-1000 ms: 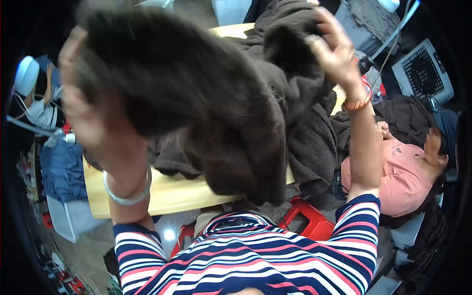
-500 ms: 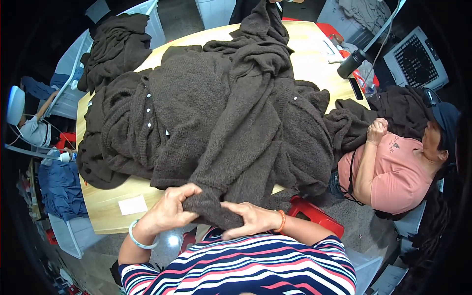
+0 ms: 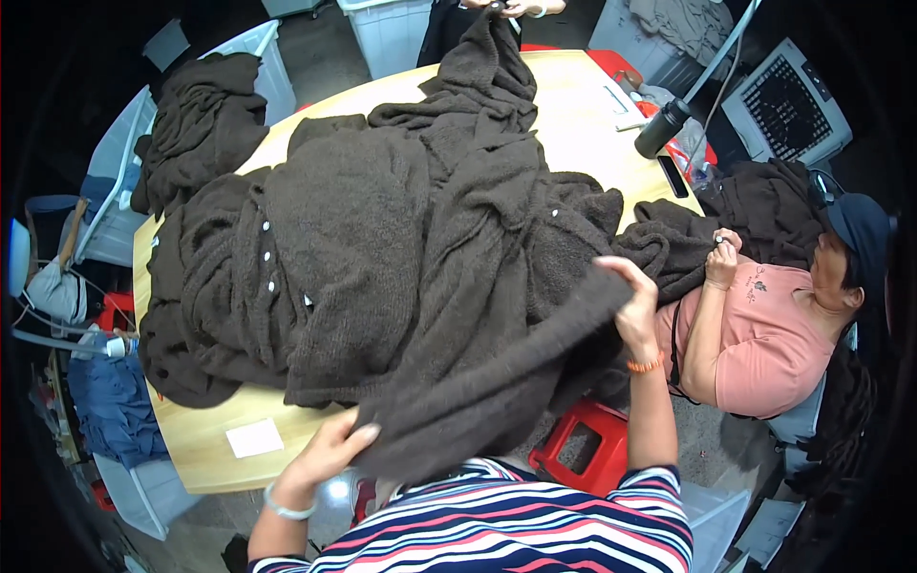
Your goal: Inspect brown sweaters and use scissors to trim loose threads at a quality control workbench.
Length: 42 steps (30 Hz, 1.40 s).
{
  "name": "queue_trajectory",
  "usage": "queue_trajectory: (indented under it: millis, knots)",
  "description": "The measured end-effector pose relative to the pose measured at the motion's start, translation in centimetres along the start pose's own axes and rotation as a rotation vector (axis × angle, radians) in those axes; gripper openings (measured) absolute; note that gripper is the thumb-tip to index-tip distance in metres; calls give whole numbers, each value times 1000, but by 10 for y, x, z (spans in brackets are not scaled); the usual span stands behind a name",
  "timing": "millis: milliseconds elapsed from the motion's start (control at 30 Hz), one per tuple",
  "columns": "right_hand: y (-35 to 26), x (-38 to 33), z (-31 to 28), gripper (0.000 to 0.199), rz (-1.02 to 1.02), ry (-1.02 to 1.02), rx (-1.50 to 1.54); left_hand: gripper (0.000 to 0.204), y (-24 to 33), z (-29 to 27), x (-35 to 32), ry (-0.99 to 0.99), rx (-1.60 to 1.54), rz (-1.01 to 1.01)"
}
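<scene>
- The left hand, at seven o'clock, pinches one end of a dark-brown fuzzy knitted garment; the right hand, just past three, grips the other end;
- the garment spans between them at six o'clock, before a rumpled dark-brown knit heap on the pale wooden surface;
- a black cylindrical bottle stands at two o'clock.
</scene>
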State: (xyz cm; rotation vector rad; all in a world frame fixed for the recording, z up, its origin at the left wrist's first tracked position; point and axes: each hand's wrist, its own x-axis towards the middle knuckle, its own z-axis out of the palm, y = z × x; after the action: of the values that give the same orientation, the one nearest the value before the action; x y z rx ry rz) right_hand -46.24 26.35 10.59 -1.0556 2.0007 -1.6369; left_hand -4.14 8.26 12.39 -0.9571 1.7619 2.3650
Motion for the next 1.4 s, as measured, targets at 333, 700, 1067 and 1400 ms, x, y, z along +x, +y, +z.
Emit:
queue_trajectory:
  millis: [333, 700, 1067, 1400]
  knots:
    - [62, 197, 120, 71, -188, -236, -843, 40, -66, 2, 269, 397, 376, 449]
    - [94, 183, 112, 35, -236, -159, -682, 25, -30, 21, 223, 453, 201, 409]
    - [13, 32, 111, 60, -279, -591, -785, 33, -14, -41, 34, 755, 1370, 376]
    - [6, 18, 65, 33, -123, -482, -817, 22, -53, -8, -2, 460, 7, 206]
